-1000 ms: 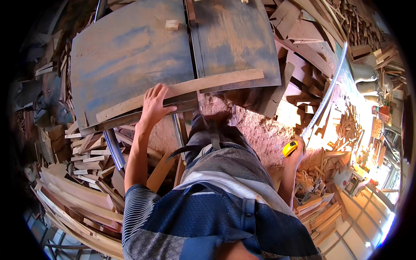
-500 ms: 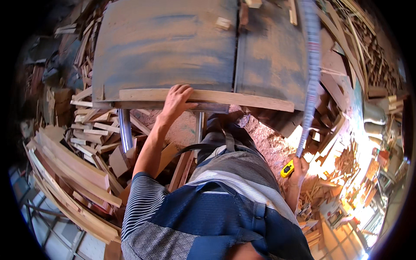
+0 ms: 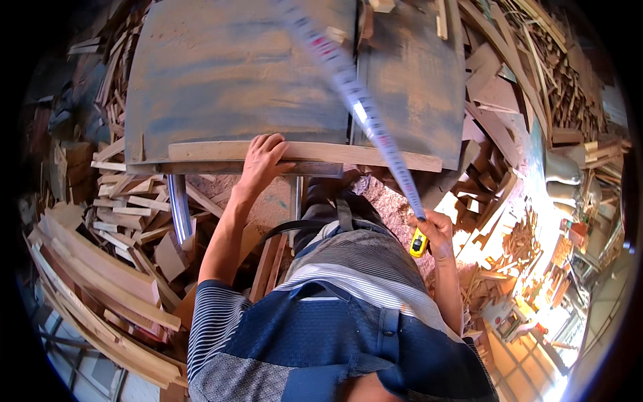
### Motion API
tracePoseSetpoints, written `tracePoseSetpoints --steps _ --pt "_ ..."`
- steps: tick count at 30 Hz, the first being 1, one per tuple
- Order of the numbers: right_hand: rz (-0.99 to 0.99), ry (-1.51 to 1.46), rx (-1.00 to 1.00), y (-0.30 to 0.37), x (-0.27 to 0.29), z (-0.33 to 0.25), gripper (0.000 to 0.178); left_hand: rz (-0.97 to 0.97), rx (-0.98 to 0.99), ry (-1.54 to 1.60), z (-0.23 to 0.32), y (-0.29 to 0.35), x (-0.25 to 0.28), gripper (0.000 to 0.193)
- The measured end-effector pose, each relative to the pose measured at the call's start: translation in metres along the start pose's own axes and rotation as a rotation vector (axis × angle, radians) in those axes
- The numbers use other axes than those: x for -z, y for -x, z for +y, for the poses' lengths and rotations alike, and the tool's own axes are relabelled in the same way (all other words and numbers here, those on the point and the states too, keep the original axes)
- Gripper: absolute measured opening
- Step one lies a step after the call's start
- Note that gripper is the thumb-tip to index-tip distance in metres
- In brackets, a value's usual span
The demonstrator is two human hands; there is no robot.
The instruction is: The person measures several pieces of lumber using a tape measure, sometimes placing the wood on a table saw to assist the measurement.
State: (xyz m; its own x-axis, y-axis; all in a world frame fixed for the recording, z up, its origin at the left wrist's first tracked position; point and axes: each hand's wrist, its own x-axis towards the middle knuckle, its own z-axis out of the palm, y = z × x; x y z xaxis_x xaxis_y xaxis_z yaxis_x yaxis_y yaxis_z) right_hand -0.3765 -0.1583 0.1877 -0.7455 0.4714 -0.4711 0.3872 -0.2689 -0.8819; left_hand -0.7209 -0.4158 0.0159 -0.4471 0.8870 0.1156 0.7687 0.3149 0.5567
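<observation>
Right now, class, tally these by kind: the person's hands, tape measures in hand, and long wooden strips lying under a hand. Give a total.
Hands: 2, the left hand and the right hand
Tape measure: 1, yellow, blade out, in the right hand
Long wooden strip: 1, pale, under the left hand
Total: 4

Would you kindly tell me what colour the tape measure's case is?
The tape measure's case is yellow with black, best seen in the head view.
</observation>
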Motion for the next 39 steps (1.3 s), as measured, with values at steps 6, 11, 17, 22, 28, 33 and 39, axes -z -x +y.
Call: tracePoseSetpoints --steps 6,11,17,22,28,33,39 --pt "0.112 -0.352 0.073 0.022 0.011 0.023 0.039 -0.062 -0.037 -0.040 0.000 -0.006 0.001 0.045" --pt "0.322 -0.541 0.053 0.020 0.014 0.029 0.033 -0.025 -0.030 -0.036 0.001 -0.009 0.001 0.042" --pt "0.439 -0.458 0.088 0.019 0.023 0.028 0.032 -0.026 -0.020 -0.025 0.000 -0.015 -0.003 0.045" --pt "0.390 -0.546 0.162 0.027 0.028 0.030 0.033 -0.069 0.012 -0.038 -0.002 -0.016 0.004 0.049" --pt "0.161 0.263 -0.023 0.023 0.020 0.024 0.028 0.251 0.159 -0.203 -0.004 0.010 0.043 0.044" --pt "-0.142 0.621 0.049 -0.067 -0.045 0.031 0.036 0.234 0.204 -0.342 -0.029 0.071 0.066 0.027" --pt "-0.323 0.805 0.139 -0.162 -0.128 0.039 0.034 0.263 0.079 -0.161 0.021 0.070 0.045 0.021"
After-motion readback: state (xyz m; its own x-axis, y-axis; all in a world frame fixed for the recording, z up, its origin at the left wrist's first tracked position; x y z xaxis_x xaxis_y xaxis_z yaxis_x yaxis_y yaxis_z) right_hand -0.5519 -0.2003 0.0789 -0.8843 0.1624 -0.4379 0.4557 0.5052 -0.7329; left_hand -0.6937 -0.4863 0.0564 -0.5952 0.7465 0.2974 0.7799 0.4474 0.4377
